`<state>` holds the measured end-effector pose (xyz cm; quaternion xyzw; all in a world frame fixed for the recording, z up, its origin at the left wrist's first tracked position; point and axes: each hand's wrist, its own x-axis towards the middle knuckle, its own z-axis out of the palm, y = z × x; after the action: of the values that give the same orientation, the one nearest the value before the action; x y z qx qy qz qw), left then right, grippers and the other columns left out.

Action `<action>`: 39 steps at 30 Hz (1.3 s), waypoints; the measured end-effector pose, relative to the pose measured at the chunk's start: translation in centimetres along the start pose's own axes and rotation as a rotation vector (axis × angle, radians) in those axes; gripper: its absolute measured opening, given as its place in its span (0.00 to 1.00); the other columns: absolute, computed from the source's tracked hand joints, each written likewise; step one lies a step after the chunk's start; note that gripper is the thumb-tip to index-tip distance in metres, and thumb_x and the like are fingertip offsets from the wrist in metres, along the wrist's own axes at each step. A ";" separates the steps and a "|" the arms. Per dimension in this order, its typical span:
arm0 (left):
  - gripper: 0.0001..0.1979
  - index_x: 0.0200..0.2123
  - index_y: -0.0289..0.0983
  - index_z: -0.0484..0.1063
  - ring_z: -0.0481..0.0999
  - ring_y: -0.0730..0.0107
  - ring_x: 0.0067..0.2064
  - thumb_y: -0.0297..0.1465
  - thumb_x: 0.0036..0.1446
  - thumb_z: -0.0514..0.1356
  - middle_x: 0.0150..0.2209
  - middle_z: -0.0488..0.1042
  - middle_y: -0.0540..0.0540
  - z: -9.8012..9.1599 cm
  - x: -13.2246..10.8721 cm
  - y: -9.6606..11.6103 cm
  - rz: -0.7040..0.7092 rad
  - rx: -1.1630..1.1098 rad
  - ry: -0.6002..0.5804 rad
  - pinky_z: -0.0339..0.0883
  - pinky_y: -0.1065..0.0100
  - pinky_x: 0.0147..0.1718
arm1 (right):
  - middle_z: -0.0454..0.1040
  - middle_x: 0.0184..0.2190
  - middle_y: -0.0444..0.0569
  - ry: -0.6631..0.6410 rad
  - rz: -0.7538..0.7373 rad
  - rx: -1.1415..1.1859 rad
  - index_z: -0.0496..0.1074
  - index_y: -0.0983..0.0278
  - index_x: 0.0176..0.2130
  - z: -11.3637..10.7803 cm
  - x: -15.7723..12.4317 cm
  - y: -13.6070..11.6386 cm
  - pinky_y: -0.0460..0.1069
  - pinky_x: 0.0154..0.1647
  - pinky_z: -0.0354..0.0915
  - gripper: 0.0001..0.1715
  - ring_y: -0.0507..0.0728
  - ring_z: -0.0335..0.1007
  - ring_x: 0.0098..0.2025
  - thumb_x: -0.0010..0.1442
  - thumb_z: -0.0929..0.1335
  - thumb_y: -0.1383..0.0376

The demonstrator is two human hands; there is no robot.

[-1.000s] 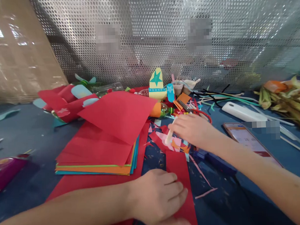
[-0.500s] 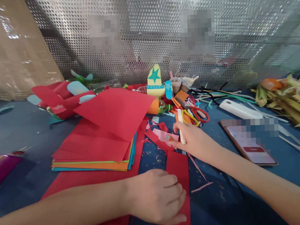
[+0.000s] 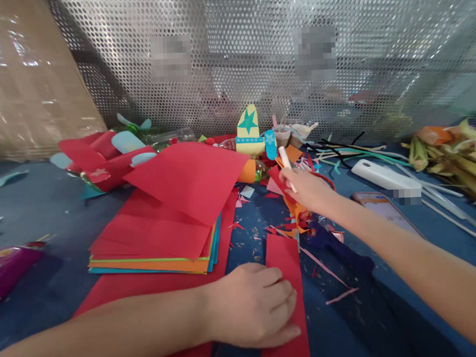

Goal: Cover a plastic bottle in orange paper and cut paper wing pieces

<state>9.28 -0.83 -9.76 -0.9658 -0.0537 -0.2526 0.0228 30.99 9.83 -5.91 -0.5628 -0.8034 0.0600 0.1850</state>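
Note:
My left hand [image 3: 253, 307] lies palm down across a red paper strip [image 3: 283, 255] near the front edge of the view, its fingers bent and close together over the strip. Farther back and to the right, my right hand [image 3: 307, 185] grips a slim white stick-like object [image 3: 287, 165] that points up and left. Pink, red and orange paper scraps [image 3: 275, 185] lie beside and below that hand. To the left sits a stack of coloured paper [image 3: 157, 229] with red sheets on top and a larger red sheet [image 3: 120, 291] under it.
Behind stand a yellow paper shape with a green star [image 3: 248, 123] and small cups [image 3: 282, 135]. To the right are a white glue gun-like tool [image 3: 383, 176], a phone [image 3: 385, 211] and dry husks [image 3: 450, 158]. A red paper craft [image 3: 103, 158] and purple packet [image 3: 13, 264] lie left.
My right hand has moved back and slightly right with the white object. The scraps near it have shifted right, and a dark blue item now shows below my right forearm. My left hand stays on the strip.

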 end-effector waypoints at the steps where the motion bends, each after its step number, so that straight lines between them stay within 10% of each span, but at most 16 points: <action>1: 0.15 0.38 0.32 0.73 0.76 0.67 0.33 0.37 0.62 0.53 0.31 0.78 0.40 0.1 0.0 0.0 -0.027 0.007 -0.006 0.72 0.69 0.30 | 0.73 0.34 0.54 0.054 0.030 -0.012 0.59 0.61 0.32 -0.5 0.2 0.4 0.56 0.39 0.63 0.13 0.65 0.70 0.41 0.52 0.65 0.77; 6: 0.14 0.43 0.32 0.71 0.77 0.65 0.36 0.36 0.62 0.53 0.34 0.78 0.40 0.2 0.0 0.0 -0.144 -0.043 0.017 0.73 0.66 0.35 | 0.76 0.33 0.46 0.175 0.081 0.253 0.57 0.58 0.34 -2.7 -3.1 -2.4 0.52 0.36 0.64 0.16 0.59 0.74 0.34 0.56 0.70 0.62; 9: 0.09 0.42 0.33 0.68 0.76 0.66 0.37 0.32 0.61 0.54 0.34 0.77 0.43 -0.4 0.2 -0.3 -0.265 -0.180 0.176 0.73 0.66 0.39 | 0.72 0.19 0.42 -0.013 0.114 0.759 0.57 0.59 0.26 -2.3 -7.0 -5.3 0.50 0.33 0.64 0.20 0.53 0.69 0.24 0.66 0.61 0.53; 14: 0.09 0.42 0.36 0.64 0.72 0.64 0.41 0.26 0.56 0.55 0.37 0.70 0.43 -1.2 0.6 -1.2 -0.589 -0.249 0.328 0.72 0.63 0.40 | 0.71 0.25 0.40 -0.143 0.265 1.385 0.60 0.57 0.40 0.5 -11.6 -6.8 0.49 0.32 0.64 0.15 0.54 0.69 0.29 0.68 0.56 0.50; 22: 0.11 0.43 0.34 0.69 0.71 0.64 0.45 0.23 0.55 0.56 0.42 0.71 0.41 -0.2 0.5 -1.5 -0.456 -0.208 0.119 0.71 0.62 0.46 | 0.61 0.28 0.41 -0.315 0.212 0.949 0.59 0.57 0.39 0.8 -13.0 -4.5 0.47 0.28 0.57 0.13 0.52 0.55 0.28 0.67 0.57 0.51; 33: 0.11 0.44 0.34 0.72 0.73 0.60 0.49 0.30 0.60 0.55 0.43 0.75 0.40 0.2 0.4 -1.6 -0.391 -0.191 0.020 0.71 0.58 0.50 | 0.70 0.44 0.49 -0.227 0.182 0.615 0.59 0.53 0.46 0.1 -15.5 -1.4 0.50 0.32 0.72 0.07 0.54 0.70 0.31 0.67 0.59 0.58; 39: 0.17 0.47 0.31 0.72 0.72 0.53 0.52 0.37 0.59 0.57 0.45 0.74 0.36 0.2 0.0 -1.1 -0.389 -0.195 -0.018 0.70 0.53 0.52 | 0.71 0.54 0.55 -0.194 0.226 0.549 0.63 0.54 0.44 -1.0 -16.7 0.5 0.56 0.45 0.72 0.08 0.64 0.68 0.57 0.65 0.62 0.57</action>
<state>9.23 0.23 -9.93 -0.9371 -0.2143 -0.2477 -0.1206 36.78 -5.60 -8.94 -0.5692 -0.7036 0.3484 0.2444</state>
